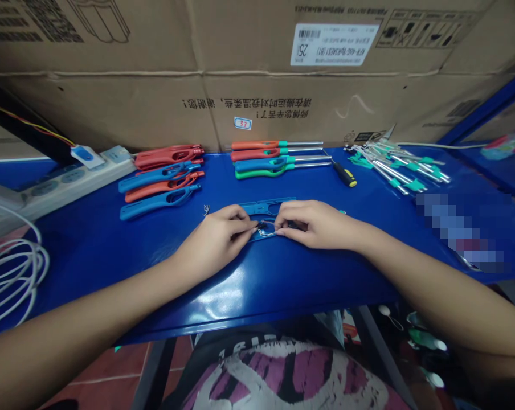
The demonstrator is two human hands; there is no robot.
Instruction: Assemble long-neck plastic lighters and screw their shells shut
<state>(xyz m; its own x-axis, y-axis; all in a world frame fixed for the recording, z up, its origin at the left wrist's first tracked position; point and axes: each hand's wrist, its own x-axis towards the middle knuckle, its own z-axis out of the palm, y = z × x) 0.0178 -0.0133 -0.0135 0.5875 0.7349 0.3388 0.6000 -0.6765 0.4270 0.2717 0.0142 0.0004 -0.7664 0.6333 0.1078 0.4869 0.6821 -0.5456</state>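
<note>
You're holding pale, looped wires (266, 234) and a small black part (261, 225) at one blue shell (256, 237). Another blue shell (258, 209) is lying crosswise just behind.

We see dim, cool light, seemingly from above. It leaves a white glare on the table (112, 279) near the front edge and glints off the tubes (388, 173). The floor (106, 367) lies in shadow. The wires (266, 232) look soft, the edges stretch, and blocky pixels mask a patch at right.
</note>
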